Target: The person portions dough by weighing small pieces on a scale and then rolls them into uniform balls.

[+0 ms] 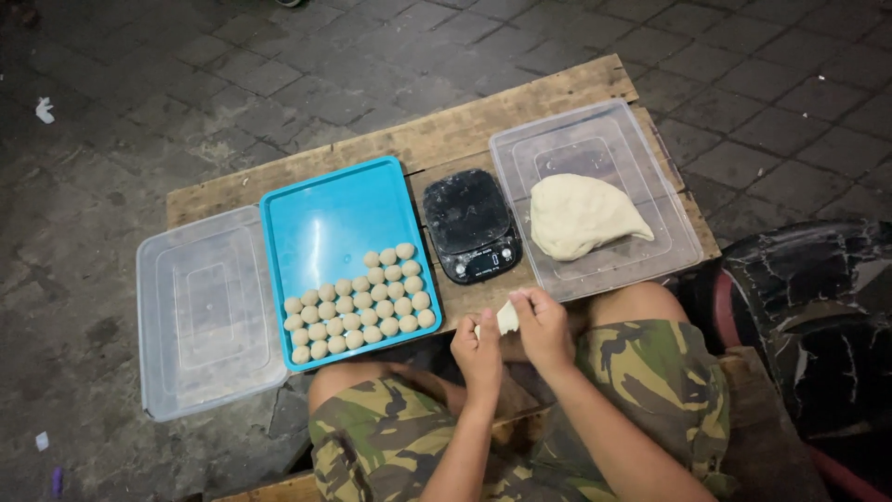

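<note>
Both hands — left hand (478, 349) and right hand (542, 327) — pinched one small dough piece (506, 319) together, just below the black scale (472, 225), with the blue tray (325, 218) left of it — dough lump (583, 215) right.

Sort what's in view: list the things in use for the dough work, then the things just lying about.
In use:
dough piece, held by left hand and right hand
dough lump on clear lid
scale
dough balls in blue tray

Lying about:
clear tub
paper scrap
</note>
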